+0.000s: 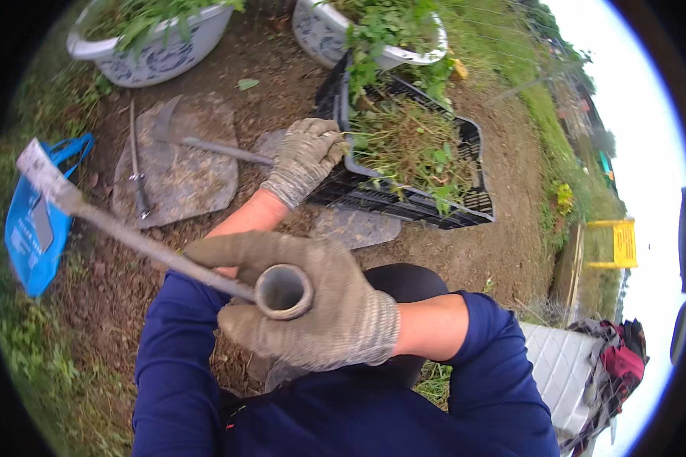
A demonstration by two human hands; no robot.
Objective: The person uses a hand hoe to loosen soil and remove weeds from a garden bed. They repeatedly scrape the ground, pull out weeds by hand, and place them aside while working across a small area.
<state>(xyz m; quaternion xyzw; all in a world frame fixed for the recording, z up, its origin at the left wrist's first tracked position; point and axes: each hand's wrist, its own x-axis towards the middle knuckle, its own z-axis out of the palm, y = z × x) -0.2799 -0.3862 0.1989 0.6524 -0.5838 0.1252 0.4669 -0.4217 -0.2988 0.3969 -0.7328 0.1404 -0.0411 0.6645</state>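
Observation:
My right hand (326,303), in a knitted work glove, is closed round a metal tool (143,243) with a flat, narrow blade at the far left. The tool's round, hollow end faces up between my thumb and fingers. Beyond it, my left hand (311,157), gloved too, is curled beside the near left rim of a black plastic crate (400,203). A shaft runs from under this hand to a blurred, curved blade, forming a curved-blade tool (223,149) over a stone slab; the glove hides its grip. Uprooted weeds (411,145) fill the crate.
Two patterned white tubs (154,60) (320,37) of greenery stand beyond. A thin tool with a dark handle (140,191) lies across the slab's (200,183) left edge. At left is a blue bag (31,240); at right are a yellow plastic object (623,244) and a white padded surface (557,365).

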